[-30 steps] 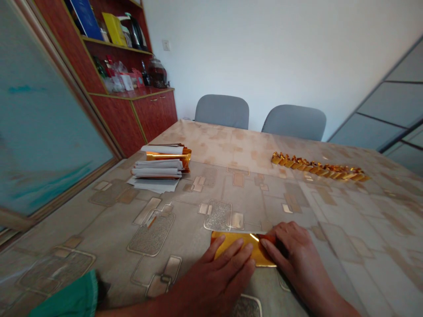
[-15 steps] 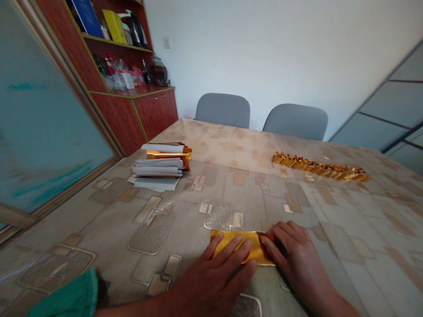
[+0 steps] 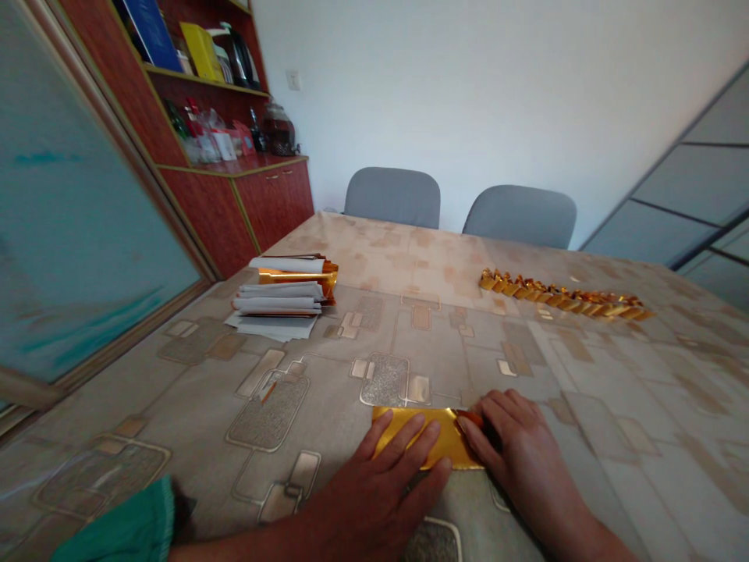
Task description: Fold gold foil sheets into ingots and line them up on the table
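Observation:
A folded sheet of gold foil paper (image 3: 453,442) lies on the patterned tablecloth in front of me. My left hand (image 3: 393,484) rests flat on its left and middle part, fingers spread. At the sheet's right end, my right hand (image 3: 520,441) has its fingers curled in, the thumb pressing on a corner that shows orange-brown. Part of that end is hidden under the right fingers. Farther off on the left is a stack of foil papers (image 3: 281,300), with white backs and gold faces. A row of folded gold foil pieces (image 3: 562,298) lies at the far right.
The table (image 3: 363,257) spreads out to two grey chairs, the left chair (image 3: 392,197) and the right chair (image 3: 520,215), by the white wall. A red-brown cabinet (image 3: 275,191) with bottles and boxes stands back left, beside a glass-panelled door (image 3: 87,203).
Near my right thumb, the orange-brown part of the foil paper has shifted slightly and shows more. My left hand stays almost still on the sheet.

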A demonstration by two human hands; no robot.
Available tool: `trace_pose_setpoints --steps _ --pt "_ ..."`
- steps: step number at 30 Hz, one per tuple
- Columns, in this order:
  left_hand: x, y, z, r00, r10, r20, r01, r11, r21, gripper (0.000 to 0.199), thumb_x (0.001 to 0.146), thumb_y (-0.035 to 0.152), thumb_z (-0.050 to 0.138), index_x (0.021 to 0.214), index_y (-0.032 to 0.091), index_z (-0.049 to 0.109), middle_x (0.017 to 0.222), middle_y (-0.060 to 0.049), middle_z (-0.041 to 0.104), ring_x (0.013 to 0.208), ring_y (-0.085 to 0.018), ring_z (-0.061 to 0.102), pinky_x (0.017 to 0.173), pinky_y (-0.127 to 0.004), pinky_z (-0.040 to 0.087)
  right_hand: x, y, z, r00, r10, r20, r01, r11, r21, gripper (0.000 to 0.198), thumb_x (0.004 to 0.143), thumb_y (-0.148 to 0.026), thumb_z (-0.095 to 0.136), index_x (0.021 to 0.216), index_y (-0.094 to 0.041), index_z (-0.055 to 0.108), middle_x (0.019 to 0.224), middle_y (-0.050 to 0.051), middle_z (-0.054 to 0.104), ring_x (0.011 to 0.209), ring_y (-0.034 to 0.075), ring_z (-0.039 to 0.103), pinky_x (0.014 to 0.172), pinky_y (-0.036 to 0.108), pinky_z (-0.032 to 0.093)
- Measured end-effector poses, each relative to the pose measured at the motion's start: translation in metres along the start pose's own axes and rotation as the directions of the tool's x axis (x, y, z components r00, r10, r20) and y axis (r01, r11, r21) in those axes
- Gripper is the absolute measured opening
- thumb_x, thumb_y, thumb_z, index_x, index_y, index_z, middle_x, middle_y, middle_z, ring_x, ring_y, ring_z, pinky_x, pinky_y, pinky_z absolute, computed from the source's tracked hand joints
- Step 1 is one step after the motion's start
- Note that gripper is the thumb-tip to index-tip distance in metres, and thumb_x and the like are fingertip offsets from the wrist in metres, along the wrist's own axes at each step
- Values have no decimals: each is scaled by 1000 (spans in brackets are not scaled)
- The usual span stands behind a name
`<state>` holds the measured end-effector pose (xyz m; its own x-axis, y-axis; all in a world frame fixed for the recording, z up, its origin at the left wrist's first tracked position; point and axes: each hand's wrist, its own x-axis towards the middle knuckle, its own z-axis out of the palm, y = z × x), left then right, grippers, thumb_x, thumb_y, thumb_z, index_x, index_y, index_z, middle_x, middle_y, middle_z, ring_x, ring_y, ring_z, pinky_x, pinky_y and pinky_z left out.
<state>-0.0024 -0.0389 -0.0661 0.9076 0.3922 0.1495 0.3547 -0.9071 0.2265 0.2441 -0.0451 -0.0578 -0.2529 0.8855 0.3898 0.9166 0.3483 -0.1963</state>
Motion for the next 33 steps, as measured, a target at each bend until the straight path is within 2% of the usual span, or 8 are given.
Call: trace_pose_setpoints --steps 6,9,12,14,17,20,25,33 --pt "2 1 -7 995 -27 97 36 995 -95 81 91 62 55 153 15 30 159 -25 29 148 -42 26 117 -67 19 3 5 -7 999 35 -10 -35 999 24 32 101 -36 47 73 -24 55 69 3 62 66 22 59 62 34 46" --pt "2 2 -8 990 -52 129 65 993 -97 84 89 63 58 153 16 31 161 -25 24 148 -43 24 117 -67 19 -2 4 -23 993 19 -114 -15 999 38 26 103 -30 42 88 -22 62 78 5 69 70 22 64 65 35 50" --pt "0 1 -6 994 -42 104 53 993 -106 79 93 61 52 155 17 28 163 -23 20 150 -41 20 118 -65 17 -17 -7 -35 956 -214 -199 209 977 -45 22 101 -22 45 112 -20 64 98 8 76 85 22 70 82 37 54" --pt "-1 0 -4 993 -39 108 51 993 -111 78 95 60 49 155 17 26 163 -22 18 151 -39 18 119 -63 16 -29 -16 -33 915 -389 -108 379 920 -96 31 99 -22 49 127 -22 62 111 5 77 100 22 71 93 35 53" --pt "-1 0 -5 994 -46 101 58 991 -119 78 95 59 48 156 15 24 164 -22 16 151 -38 16 120 -62 16 -43 -24 -18 847 -531 13 524 832 -181 44 97 -27 48 138 -15 56 127 4 72 115 20 67 95 31 54" --pt "1 2 -9 992 -56 111 70 990 -123 83 92 58 56 156 15 24 163 -22 17 151 -39 18 120 -62 16 -54 -21 -6 872 -482 78 484 831 -274 57 95 -24 43 150 -9 40 141 8 62 128 21 58 96 34 54" --pt "3 2 -13 988 -49 147 73 984 -160 92 87 61 62 157 16 23 163 -23 17 151 -40 16 119 -65 15 -66 -13 -8 923 -367 112 383 903 -195 64 99 -32 41 159 -18 23 154 4 48 135 24 51 105 39 49" --pt "-16 1 -44 984 -93 149 117 980 -160 77 91 57 60 153 19 35 160 -17 32 149 -34 27 120 -55 26 -63 -13 -17 932 -359 60 363 924 -117 63 98 -55 48 153 -26 39 143 5 60 121 26 64 98 40 52"
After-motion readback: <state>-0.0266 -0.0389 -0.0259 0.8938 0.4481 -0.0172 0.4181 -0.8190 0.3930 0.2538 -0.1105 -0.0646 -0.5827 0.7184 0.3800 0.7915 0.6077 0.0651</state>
